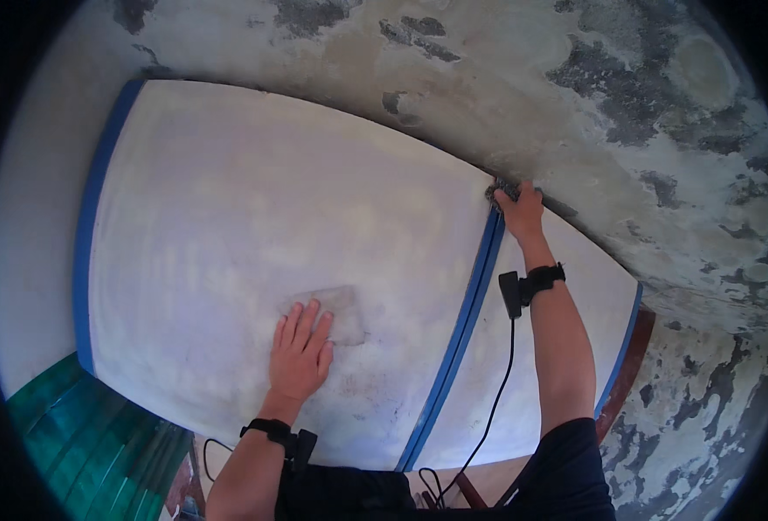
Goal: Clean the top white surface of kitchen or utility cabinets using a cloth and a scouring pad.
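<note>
A white panel with blue edging [247,215] lies before me, against a stained wall. Near its lower middle, my left hand [301,355] rests flat with the fingers spread, beside a faint rectangular mark on the surface. Farther off at the right, my right hand [521,205] holds a dark grey scouring pad [500,192] at the far end of the blue strip [452,345], where two white panels meet by the wall. The right-hand panel [521,365] passes under my right forearm. Each wrist wears a black strap with a small device.
The wall [488,84] with peeling paint runs along the panels' far side. Green corrugated sheeting [97,436] lies at the lower left. A black cable [504,378] hangs from the right wrist device over the panel. A reddish-brown edge [628,371] shows at the right.
</note>
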### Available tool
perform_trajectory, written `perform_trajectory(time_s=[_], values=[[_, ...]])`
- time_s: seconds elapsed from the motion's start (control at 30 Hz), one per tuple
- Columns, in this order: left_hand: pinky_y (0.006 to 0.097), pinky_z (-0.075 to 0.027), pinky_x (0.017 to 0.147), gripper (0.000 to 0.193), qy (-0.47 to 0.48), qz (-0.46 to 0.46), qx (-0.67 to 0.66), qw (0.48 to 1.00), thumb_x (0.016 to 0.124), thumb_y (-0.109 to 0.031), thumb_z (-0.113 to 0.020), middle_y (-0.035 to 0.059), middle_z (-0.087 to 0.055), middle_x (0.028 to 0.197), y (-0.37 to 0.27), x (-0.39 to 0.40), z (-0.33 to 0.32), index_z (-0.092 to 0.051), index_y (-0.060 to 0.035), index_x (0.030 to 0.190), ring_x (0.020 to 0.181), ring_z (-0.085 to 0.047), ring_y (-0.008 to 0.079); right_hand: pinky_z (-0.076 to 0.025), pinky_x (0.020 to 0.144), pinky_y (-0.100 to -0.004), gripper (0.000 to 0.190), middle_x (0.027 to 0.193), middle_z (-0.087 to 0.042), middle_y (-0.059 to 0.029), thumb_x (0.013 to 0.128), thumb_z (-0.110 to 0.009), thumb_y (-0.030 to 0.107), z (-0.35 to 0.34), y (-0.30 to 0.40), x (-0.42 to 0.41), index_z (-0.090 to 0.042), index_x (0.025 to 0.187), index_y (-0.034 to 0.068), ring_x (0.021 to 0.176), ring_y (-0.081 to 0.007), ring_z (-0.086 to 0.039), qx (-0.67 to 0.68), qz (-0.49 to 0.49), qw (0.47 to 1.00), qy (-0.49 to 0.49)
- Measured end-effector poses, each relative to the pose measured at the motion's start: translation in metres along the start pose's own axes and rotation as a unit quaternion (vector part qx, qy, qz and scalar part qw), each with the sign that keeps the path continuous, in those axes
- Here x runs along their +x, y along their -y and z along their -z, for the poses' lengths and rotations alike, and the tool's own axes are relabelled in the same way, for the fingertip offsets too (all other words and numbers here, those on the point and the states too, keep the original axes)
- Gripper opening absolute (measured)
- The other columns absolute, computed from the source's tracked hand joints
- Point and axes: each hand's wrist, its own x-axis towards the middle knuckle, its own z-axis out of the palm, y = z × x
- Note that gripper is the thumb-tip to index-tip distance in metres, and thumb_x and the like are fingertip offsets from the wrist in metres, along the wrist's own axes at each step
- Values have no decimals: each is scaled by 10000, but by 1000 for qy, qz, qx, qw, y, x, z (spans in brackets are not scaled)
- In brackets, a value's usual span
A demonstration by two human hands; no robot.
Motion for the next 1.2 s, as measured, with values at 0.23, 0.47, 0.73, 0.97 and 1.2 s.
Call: perform_trajectory(time_s=[0.23, 0.47, 0.73, 0.97, 1.2], values=[[520, -336, 1147, 475, -5, 4, 17, 1000, 929, -242, -598, 98, -469, 1536, 3, 1, 1, -580, -153, 1395, 1409, -427, 342, -452, 923, -561, 617, 1134, -561, -314, 823, -792, 378, -13, 8, -32, -513, 1235, 13, 1054, -506, -555, 28, -20, 999, -37], [518, -346, 1141, 474, -14, -4, 18, 1000, 928, -235, -599, 96, -470, 1536, -3, 2, 0, -580, -159, 1395, 1409, -429, 339, -455, 883, -553, 534, 1107, -548, -289, 823, -807, 287, -5, 5, -11, -525, 1186, 16, 1011, -491, -556, -12, 22, 995, -94], [523, -347, 1142, 471, -6, 7, 32, 999, 927, -240, -600, 93, -475, 1531, 4, 0, -1, -584, -159, 1391, 1413, -427, 334, -454, 876, -546, 504, 1107, -539, -303, 823, -807, 268, -17, 16, -31, -547, 1178, 24, 1003, -497, -546, 33, 17, 994, -104], [525, -352, 1136, 469, -9, -4, 28, 1000, 928, -244, -598, 97, -474, 1531, -1, 1, -2, -585, -159, 1390, 1406, -432, 336, -464, 870, -555, 501, 1111, -535, -305, 813, -816, 275, -7, 13, 1, -563, 1166, 26, 1015, -514, -549, -15, 7, 991, -130], [526, -358, 1128, 492, -6, 6, 29, 1000, 923, -224, -604, 86, -466, 1541, 1, -2, 0, -569, -169, 1410, 1404, -435, 337, -469, 857, -532, 477, 1057, -559, -295, 828, -807, 309, -11, 7, -32, -582, 1139, 27, 992, -478, -567, 23, 21, 995, -97]])
